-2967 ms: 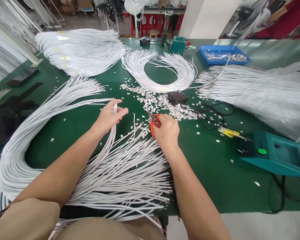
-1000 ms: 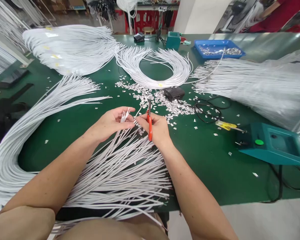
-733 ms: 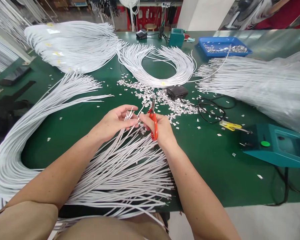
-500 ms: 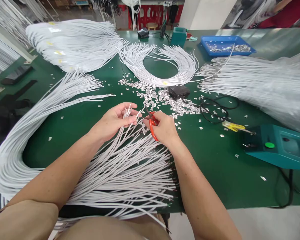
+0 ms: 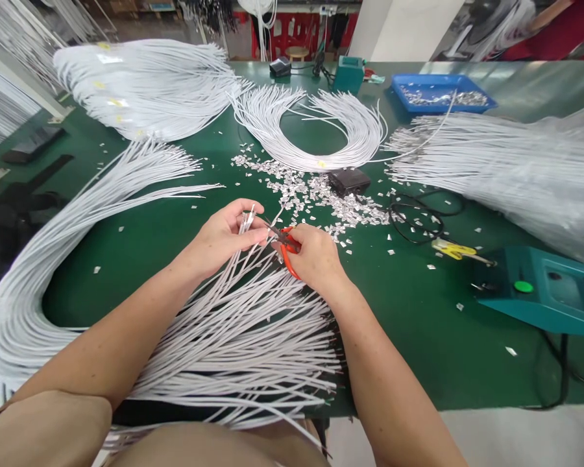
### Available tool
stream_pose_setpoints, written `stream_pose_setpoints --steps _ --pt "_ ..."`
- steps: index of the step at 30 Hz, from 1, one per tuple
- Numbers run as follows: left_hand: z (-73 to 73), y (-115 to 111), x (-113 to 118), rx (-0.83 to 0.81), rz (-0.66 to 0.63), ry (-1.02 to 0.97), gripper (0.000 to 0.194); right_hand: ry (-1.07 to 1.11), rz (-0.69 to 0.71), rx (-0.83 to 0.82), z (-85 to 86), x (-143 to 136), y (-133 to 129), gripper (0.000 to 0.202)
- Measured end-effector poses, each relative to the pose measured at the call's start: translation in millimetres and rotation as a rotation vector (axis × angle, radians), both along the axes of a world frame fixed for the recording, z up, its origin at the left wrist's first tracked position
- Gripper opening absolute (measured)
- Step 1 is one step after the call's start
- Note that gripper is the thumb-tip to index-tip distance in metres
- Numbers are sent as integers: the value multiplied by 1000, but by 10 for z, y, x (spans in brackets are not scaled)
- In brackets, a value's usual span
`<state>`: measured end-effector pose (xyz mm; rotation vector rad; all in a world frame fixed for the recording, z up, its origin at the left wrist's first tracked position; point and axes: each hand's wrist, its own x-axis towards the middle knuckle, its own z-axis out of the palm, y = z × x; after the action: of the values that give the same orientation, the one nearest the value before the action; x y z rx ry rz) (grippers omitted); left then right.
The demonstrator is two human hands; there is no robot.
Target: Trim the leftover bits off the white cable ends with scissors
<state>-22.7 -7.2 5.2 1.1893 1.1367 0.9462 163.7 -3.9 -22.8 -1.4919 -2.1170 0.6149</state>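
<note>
White cables [image 5: 253, 344] fan out across the table in front of me, their ends pointing right. Several cable ends stand up in a pinch of my left hand [image 5: 226, 237], with the tips showing above the fingers. My right hand [image 5: 316, 256] is wrapped round a pair of scissors with red-orange handles [image 5: 289, 263]. The dark blades reach left to the cable ends beside my left fingertips. Whether the blades are fully closed I cannot tell. Small whitish scraps [image 5: 316, 194] lie scattered just beyond both hands.
A coiled cable bundle [image 5: 316, 155] and a black box [image 5: 349, 181] lie beyond the scraps. At right are a teal machine [image 5: 540, 285], yellow-handled snips [image 5: 453, 249], a black cord [image 5: 418, 217] and more cables [image 5: 506, 149]. A blue tray [image 5: 442, 107] holds small pieces.
The scissors have swung left, and their blades now lie against the cable ends by my left fingers. My right hand has shifted slightly left and down; my left hand has barely moved.
</note>
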Motion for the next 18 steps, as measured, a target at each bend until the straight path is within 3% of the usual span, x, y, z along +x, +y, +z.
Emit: stream_pose_setpoints --steps 9,18 --pt "-13 8 -34 50 -9 84 44 4 -10 -6 -9 -4 -10 36" --pt "11 -13 3 105 61 187 46 21 -11 9 -28 -14 -16 37"
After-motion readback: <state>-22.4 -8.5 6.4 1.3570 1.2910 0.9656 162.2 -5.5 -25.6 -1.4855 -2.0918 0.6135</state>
